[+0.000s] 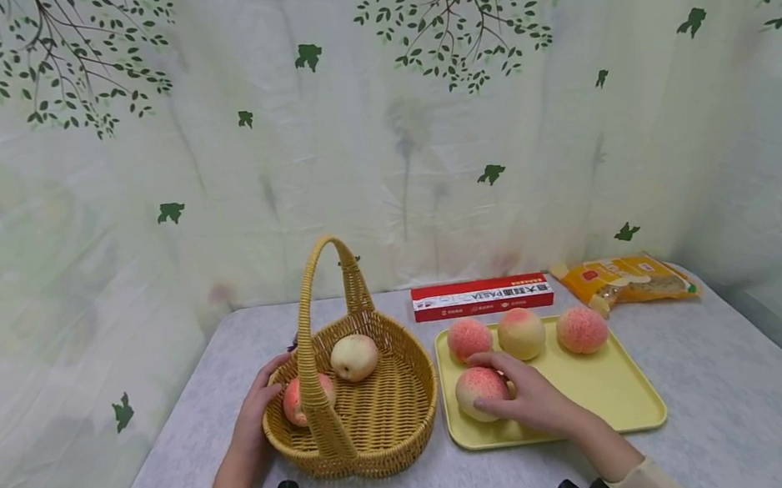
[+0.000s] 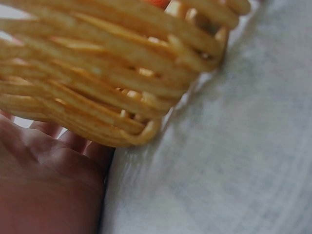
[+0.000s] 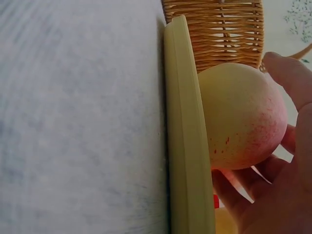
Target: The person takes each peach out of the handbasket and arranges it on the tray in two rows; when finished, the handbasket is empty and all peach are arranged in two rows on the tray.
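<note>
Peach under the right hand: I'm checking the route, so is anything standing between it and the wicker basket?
Only low edges: the yellow tray's rim and the basket's near wall. The peach, held by the right hand, sits beside the basket; the tall handle arches farther left.

Fingers [image 3: 287, 78] curl round a peach [image 3: 241, 117] on the yellow tray [image 3: 187, 146].

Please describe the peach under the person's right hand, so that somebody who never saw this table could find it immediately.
Find the yellow tray lying right of the wicker basket on the grey table. Four peaches sit on it: three in a row along its far edge, and one peach alone nearer the person, by the edge next to the basket. It is the only one the right hand grips.
</note>
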Available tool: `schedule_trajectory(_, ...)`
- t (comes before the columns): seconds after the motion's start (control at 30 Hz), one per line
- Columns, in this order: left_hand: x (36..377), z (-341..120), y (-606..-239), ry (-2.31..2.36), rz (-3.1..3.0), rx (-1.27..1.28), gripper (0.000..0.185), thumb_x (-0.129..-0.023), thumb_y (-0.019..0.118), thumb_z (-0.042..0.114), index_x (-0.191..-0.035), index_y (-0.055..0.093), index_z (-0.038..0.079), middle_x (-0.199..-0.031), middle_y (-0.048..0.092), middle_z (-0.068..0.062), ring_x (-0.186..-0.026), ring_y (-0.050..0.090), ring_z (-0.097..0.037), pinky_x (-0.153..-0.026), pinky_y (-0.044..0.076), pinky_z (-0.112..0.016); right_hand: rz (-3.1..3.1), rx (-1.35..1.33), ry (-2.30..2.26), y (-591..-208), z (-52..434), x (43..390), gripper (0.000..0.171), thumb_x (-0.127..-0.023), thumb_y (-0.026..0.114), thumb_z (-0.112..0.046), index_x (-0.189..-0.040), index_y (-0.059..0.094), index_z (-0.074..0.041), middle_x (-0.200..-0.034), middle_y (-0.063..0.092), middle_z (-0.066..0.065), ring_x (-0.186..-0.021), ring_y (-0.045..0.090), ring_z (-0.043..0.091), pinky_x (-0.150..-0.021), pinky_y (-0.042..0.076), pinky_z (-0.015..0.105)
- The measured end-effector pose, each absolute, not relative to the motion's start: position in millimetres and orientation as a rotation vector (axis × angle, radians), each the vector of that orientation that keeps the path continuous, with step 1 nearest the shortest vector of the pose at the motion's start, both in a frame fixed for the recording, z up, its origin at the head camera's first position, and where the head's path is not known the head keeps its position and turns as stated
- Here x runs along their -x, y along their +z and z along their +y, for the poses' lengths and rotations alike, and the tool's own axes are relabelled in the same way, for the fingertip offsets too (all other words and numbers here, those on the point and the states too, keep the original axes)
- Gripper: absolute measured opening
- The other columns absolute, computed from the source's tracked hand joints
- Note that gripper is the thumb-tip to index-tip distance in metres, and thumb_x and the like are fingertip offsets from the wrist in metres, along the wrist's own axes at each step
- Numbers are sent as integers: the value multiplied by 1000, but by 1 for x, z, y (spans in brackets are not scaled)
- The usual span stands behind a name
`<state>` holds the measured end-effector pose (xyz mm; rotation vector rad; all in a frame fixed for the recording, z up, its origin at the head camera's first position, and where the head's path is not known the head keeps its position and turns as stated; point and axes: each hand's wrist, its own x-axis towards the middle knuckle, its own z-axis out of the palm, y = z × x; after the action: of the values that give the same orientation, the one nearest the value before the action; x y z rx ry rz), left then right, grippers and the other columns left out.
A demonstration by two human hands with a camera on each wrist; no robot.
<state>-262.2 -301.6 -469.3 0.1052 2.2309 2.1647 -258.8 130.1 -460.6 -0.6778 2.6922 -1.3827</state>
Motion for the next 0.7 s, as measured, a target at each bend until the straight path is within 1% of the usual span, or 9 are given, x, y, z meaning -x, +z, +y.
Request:
schedule_trajectory(0.1, 261, -302, -469, 2161, 2232, -105, 48, -104, 32, 23, -151, 34, 25, -160, 26, 3, -131, 40, 2, -99, 37, -11, 2729, 697, -1399, -458, 129, 258, 57, -84, 76, -45, -135, 55, -31, -137, 57, -10, -131, 52, 14, -110, 42, 47)
schedule_trajectory(0.17, 261, -302, -469, 2156, 2236, -102, 48, -103, 32, 23, -151, 34, 26, -160, 26, 3, -131, 40, 1, -98, 37, -11, 2755, 728, -1416, -455, 127, 257, 55, -85, 76, -44, -134, 57, -28, -135, 59, -9, -129, 54, 15, -108, 44, 46)
schedule_trajectory(0.3, 261, -301, -469, 2152, 2236, -107, 48, -104, 32, 23, -151, 34, 26, -160, 27, 3, -131, 41, 1, -99, 37, -11, 2788, 773, -1455, -450, 125, 255, 51, -87, 75, -39, -132, 59, -22, -132, 61, -5, -127, 56, 20, -105, 46, 50)
schedule_trajectory(0.47, 261, -300, -469, 2166, 2223, -116, 47, -104, 32, 23, -151, 35, 25, -157, 30, 4, -128, 44, 3, -98, 38, -12, 2781, 780, -1487, -440, 120, 255, 50, -88, 74, -36, -133, 59, -22, -133, 61, -2, -126, 56, 24, -104, 47, 53)
schedule_trajectory(0.53, 261, -300, -469, 2175, 2213, -117, 47, -104, 33, 23, -150, 35, 25, -156, 31, 5, -128, 44, 4, -98, 38, -12, 2772, 819, -1499, -436, 117, 257, 49, -89, 74, -34, -133, 58, -20, -133, 61, 1, -124, 58, 26, -103, 47, 54)
schedule_trajectory(0.63, 261, -301, -469, 2176, 2213, -116, 47, -103, 34, 24, -151, 34, 25, -156, 31, 5, -128, 45, 4, -98, 39, -12, 2756, 942, -1539, -431, 112, 260, 46, -90, 73, -27, -133, 58, -14, -131, 62, 8, -119, 61, 31, -100, 49, 54)
schedule_trajectory(0.7, 261, -301, -470, 2168, 2215, -109, 48, -103, 34, 25, -151, 34, 26, -157, 31, 5, -127, 45, 5, -98, 39, -11, 2745, 996, -1566, -428, 108, 261, 45, -91, 73, -25, -132, 59, -13, -129, 63, 8, -115, 62, 31, -98, 51, 52)
